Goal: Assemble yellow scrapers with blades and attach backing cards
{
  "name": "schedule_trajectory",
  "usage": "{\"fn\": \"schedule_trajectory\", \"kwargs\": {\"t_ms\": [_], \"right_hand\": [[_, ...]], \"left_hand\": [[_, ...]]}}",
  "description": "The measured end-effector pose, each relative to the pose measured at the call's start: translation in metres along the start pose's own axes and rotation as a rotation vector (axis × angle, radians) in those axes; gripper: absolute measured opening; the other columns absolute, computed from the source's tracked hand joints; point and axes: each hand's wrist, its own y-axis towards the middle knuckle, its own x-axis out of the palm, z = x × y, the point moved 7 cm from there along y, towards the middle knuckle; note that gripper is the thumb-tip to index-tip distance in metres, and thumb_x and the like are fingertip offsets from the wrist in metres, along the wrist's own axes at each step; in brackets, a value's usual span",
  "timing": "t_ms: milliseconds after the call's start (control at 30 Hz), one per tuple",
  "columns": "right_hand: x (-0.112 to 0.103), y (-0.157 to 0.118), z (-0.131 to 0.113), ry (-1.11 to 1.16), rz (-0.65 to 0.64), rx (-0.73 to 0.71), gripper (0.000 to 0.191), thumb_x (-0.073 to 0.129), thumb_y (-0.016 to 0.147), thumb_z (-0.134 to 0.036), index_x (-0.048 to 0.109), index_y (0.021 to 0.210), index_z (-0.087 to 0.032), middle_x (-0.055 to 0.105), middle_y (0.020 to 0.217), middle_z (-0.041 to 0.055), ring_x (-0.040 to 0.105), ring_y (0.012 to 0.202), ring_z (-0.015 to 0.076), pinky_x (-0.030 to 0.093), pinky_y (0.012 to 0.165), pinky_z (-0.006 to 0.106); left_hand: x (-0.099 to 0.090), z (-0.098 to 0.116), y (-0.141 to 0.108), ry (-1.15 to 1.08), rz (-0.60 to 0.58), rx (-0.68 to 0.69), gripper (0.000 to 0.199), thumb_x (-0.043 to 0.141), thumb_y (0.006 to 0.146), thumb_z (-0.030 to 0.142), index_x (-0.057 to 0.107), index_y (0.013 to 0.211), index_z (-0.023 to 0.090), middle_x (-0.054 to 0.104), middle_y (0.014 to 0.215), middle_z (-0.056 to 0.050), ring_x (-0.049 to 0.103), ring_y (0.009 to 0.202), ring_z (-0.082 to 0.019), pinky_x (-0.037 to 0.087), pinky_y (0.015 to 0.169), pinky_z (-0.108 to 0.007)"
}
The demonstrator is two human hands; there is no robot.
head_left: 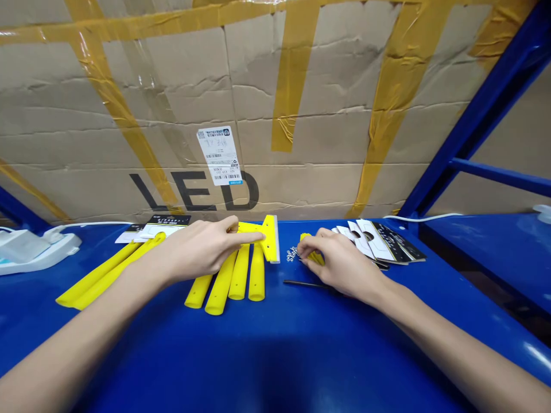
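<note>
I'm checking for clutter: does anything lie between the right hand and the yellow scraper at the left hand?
Yes: loose, small metal pieces lie on the blue tabletop between the right hand and the yellow scraper.

Bare left hand (206, 246); bare right hand (344, 261); forearms (92, 324) uncovered, slim, tapering toward wrists (160, 269)

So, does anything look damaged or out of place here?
The cardboard behind the blue surface looks worn: it is creased and crossed with tape. Small metal pieces lie loose beside the right hand, though nothing looks clearly spilled.
</note>
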Motion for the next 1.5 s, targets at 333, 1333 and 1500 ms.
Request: {"fn": "schedule_trajectory", "kwargs": {"t_ms": [333,1333,1500], "right_hand": [[0.019,0.003,-0.013,-0.141,-0.043,-0.101,0.015,0.057,0.092,-0.009,0.069,0.093,-0.019,0.063,0.078,0.0063,0.056,0.081,0.0208,0.039,0.069,0.03],[-0.005,-0.001,-0.013,-0.012,0.079,-0.038,0.011,0.062,0.086,-0.011,0.068,0.086,-0.02,0.074,0.08,0.003,0.066,0.073,0.019,0.044,0.069,0.03],[-0.026,-0.01,-0.023,0.092,0.344,-0.153,0.01,0.063,0.089,-0.012,0.065,0.083,-0.021,0.075,0.081,0.0018,0.068,0.072,0.0171,0.048,0.069,0.03]], "left_hand": [[0.0,0.001,-0.003,-0.027,0.012,0.021,0.056,0.045,0.097,0.019,0.052,0.146,0.044,0.057,0.1,-0.004,0.053,0.055,-0.012,0.047,0.056,-0.026],[0.001,0.022,0.001,-0.052,-0.019,0.083,0.054,0.046,0.097,0.019,0.055,0.143,0.045,0.058,0.096,-0.004,0.052,0.058,-0.013,0.041,0.055,-0.025],[-0.001,0.036,0.002,-0.024,-0.038,0.151,0.06,0.051,0.093,0.018,0.05,0.146,0.046,0.061,0.1,-0.004,0.06,0.065,-0.017,0.041,0.056,-0.026]]}}
